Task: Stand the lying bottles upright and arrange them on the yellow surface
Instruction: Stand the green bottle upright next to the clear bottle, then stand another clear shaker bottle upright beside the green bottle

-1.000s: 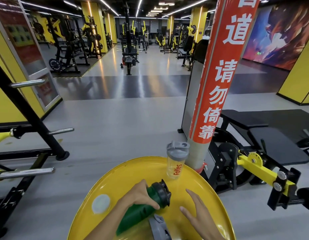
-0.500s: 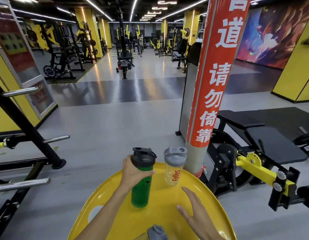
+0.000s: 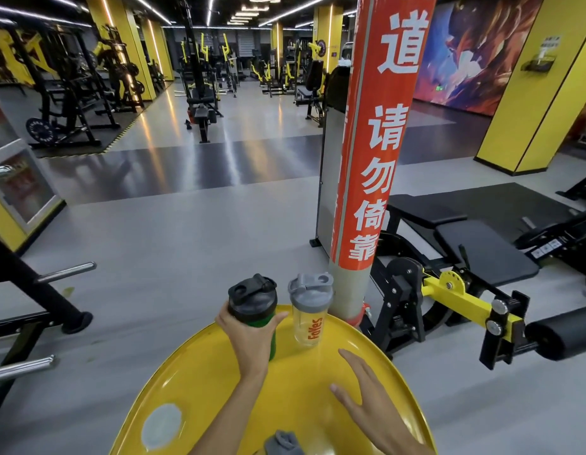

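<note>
I see left hand (image 3: pixel 252 336) wrapped round green bottle (image 3: pixel 272 336), fingers (image 3: pixel 224 318) closed on body just under black lid (image 3: pixel 252 294) — bottle upright at far edge of yellow surface (image 3: pixel 203 382). Clear bottle (image 3: pixel 309 318) with gray lid stands just beside thumb side of that grip, apart from it. Right hand (image 3: pixel 364 402) flat and spread, gripping nothing, hovering low over yellow surface; whether it touches, I cannot tell. Gray cap (image 3: pixel 282 443) of third bottle pokes in at bottom edge, between both wrists. Red-wrapped pole (image 3: pixel 377 159) rises just beyond clear bottle.
</note>
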Available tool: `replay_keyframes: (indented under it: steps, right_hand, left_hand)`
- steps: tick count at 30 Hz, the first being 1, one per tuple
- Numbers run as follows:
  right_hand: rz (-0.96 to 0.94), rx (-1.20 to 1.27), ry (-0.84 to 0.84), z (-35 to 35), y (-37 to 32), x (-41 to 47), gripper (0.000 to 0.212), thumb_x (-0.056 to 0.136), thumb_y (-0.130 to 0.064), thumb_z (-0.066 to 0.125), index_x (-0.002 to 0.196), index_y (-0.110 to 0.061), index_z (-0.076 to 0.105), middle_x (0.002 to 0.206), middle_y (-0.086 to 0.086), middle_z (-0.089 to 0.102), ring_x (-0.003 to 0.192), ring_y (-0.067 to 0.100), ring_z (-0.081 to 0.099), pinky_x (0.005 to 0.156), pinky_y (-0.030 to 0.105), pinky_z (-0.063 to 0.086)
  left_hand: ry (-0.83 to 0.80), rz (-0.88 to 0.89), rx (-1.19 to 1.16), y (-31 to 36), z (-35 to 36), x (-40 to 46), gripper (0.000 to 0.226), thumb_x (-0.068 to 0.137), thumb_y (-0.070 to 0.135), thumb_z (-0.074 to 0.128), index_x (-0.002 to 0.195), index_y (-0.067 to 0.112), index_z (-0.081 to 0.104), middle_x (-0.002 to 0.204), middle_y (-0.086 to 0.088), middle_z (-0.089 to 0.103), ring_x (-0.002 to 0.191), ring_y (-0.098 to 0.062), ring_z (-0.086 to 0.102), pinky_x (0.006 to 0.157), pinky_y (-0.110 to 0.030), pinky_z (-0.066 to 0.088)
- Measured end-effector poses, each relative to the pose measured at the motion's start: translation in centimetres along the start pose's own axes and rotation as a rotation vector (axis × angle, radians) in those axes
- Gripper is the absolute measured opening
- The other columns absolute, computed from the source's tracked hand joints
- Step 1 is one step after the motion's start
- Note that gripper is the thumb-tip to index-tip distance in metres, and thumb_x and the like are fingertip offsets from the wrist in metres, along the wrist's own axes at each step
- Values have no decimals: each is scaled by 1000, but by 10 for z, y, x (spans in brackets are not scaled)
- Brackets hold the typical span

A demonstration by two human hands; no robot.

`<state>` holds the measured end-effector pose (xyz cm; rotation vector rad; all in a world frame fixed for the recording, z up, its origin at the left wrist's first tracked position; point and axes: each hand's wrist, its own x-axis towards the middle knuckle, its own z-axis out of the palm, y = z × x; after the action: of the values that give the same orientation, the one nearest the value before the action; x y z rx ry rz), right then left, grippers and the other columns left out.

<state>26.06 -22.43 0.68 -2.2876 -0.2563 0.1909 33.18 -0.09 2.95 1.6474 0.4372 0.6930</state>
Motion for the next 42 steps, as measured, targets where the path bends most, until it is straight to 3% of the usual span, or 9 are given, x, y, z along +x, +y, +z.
replay_keyframes:
  steps: [7, 13, 18, 24, 30, 32, 37, 40, 42]
  right_hand:
    - [3, 6, -6, 7, 4, -2, 69, 90, -62, 49, 150, -40, 22, 153, -22, 28, 142, 1, 26, 107, 17, 29]
    - [-5, -1, -22, 8, 1, -5, 66, 93, -58, 50, 150, -40, 22, 155, -21, 27, 142, 1, 25, 110, 19, 28]
    - [-10, 0, -48, 13, -6, -7, 68, 93, -59, 50, 151, -39, 22, 156, -19, 27, 143, 3, 25, 113, 24, 29]
    - [-80, 30, -145, 26, -23, -8, 66, 92, -59, 52, 149, -43, 24, 153, -23, 28, 139, 0, 29, 113, 24, 30]
    - [-126, 77, -301, 37, -42, -10, 65, 92, -57, 54, 149, -43, 27, 149, -30, 28, 128, -21, 26, 104, 8, 25]
    - [-144, 74, -310, 40, -43, -11, 62, 93, -55, 55, 148, -42, 30, 150, -28, 31, 126, -29, 23, 100, 0, 24]
    - [-110, 94, -302, 43, -39, -15, 60, 92, -55, 54, 147, -42, 32, 150, -25, 34, 134, -9, 32, 106, 15, 28]
    - [-110, 87, -292, 41, -37, -20, 58, 93, -54, 53, 146, -43, 33, 149, -25, 34, 137, -3, 32, 102, 10, 28]
    - [-103, 89, -282, 40, -35, -22, 59, 92, -56, 52, 146, -43, 33, 150, -24, 34, 139, -1, 31, 107, 16, 28]
  left_hand:
    - [-16, 44, -12, -10, 2, 4, 108, 48, 31, 97, 134, 12, 35, 125, 1, 34, 119, -11, 40, 98, -24, 42]
    - [-67, 17, -11, -14, -1, 7, 108, 49, 31, 97, 134, 11, 33, 125, 1, 33, 118, -9, 38, 88, 1, 36]
    - [-117, -59, 51, -25, -22, 4, 110, 56, 32, 96, 138, 14, 25, 130, -3, 33, 124, -21, 38, 105, -34, 40]
    - [-205, -92, 124, -25, -83, -19, 87, 69, 32, 89, 133, 22, 33, 132, -1, 39, 122, -16, 43, 100, -30, 40]
    - [-457, -103, 328, -16, -156, -77, 45, 80, 51, 74, 116, 39, 50, 126, 20, 53, 119, 10, 47, 106, -31, 43]
    - [-610, -105, 468, -11, -170, -96, 52, 81, 62, 67, 123, 41, 47, 131, 24, 50, 123, 10, 44, 103, -25, 40]
    - [-879, -91, 734, -4, -172, -120, 86, 76, 82, 50, 148, 37, 32, 149, 20, 37, 137, -2, 37, 106, -27, 37]
    - [-964, -112, 837, -7, -170, -127, 100, 70, 90, 38, 153, 35, 24, 156, 12, 35, 140, -12, 37, 109, -30, 35]
    - [-962, -85, 879, -10, -170, -128, 100, 71, 93, 36, 152, 36, 25, 154, 10, 40, 138, -14, 40, 110, -33, 36]
